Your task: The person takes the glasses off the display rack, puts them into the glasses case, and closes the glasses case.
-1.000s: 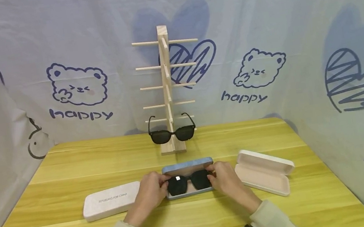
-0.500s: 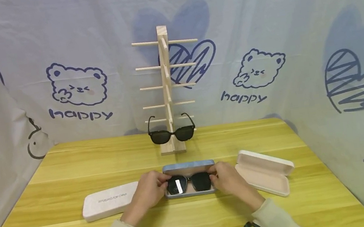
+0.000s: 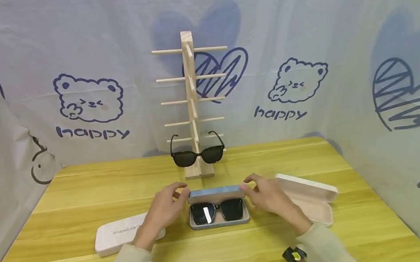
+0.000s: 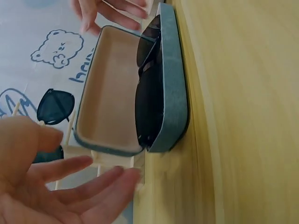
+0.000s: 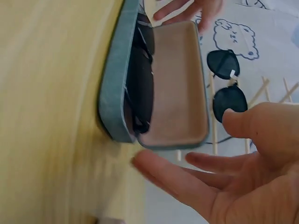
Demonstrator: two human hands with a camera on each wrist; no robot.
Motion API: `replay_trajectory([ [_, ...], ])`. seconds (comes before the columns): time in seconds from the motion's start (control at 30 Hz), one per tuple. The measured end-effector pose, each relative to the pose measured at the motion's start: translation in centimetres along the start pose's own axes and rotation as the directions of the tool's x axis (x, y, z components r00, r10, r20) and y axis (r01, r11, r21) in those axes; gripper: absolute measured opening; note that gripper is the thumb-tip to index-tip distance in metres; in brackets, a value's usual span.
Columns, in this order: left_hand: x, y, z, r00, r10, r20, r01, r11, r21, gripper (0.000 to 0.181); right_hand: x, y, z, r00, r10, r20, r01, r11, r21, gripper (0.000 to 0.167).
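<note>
A blue glasses case (image 3: 221, 224) lies with its lid (image 3: 215, 191) raised in the middle of the table. Dark sunglasses (image 3: 232, 209) rest folded inside its lower half, lenses facing up. At the lid's left end is my left hand (image 3: 167, 206); in the left wrist view its fingers (image 4: 105, 189) are spread and hold nothing. My right hand (image 3: 271, 198) is at the lid's right end, its fingers (image 5: 173, 179) apart and holding nothing in the right wrist view. Both wrist views show a small gap between the nearer hand and the lid.
Behind the case stands a wooden peg rack (image 3: 189, 75) with another pair of sunglasses (image 3: 184, 158) on its lowest pegs. A closed white case (image 3: 114, 238) is on the left, partly behind my left arm. An open white case (image 3: 308, 188) lies on the right, partly covered by my right hand.
Both hands have let go of the sunglasses, now lying in the blue case. They have moved up and outward to the two ends of its lid.
</note>
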State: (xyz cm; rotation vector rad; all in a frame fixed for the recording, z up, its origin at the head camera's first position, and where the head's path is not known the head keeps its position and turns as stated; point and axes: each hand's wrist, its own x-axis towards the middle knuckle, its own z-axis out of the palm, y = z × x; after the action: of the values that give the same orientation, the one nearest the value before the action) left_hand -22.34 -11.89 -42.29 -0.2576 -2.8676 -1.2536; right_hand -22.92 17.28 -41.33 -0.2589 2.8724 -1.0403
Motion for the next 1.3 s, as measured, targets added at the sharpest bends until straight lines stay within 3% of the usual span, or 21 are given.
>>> replay_trajectory([
  [0.13,0.1,0.1,0.7,0.995,-0.035,0.088,0.034,0.999,0.012,0.045,0.1,0.3,0.8,0.996,0.028,0.082,-0.026,1.0,-0.015,0.051],
  [0.23,0.0,0.0,1.1,0.991,-0.054,0.121,0.053,0.999,0.006,0.047,0.3,0.4,1.2,0.997,0.034,0.075,-0.032,0.999,-0.021,0.05],
  [0.4,-0.2,0.0,1.2,0.991,-0.066,0.113,0.069,0.997,-0.022,0.044,0.6,0.4,1.5,0.998,0.007,0.055,-0.006,1.0,-0.016,0.047],
  [0.67,-0.4,-0.2,0.9,0.984,-0.132,0.116,0.146,0.982,-0.116,0.042,1.1,0.2,1.9,0.997,0.021,0.068,-0.025,0.998,0.05,0.045],
  [1.03,-0.6,-0.4,0.7,0.986,-0.115,0.117,0.127,0.987,-0.098,0.039,1.3,0.3,1.9,0.995,0.045,0.092,-0.057,0.99,0.127,0.036],
  [1.3,-0.8,-0.3,0.5,0.987,-0.097,0.131,0.108,0.991,-0.081,0.036,1.2,0.7,1.6,0.99,0.009,0.139,-0.037,0.979,0.201,0.036],
])
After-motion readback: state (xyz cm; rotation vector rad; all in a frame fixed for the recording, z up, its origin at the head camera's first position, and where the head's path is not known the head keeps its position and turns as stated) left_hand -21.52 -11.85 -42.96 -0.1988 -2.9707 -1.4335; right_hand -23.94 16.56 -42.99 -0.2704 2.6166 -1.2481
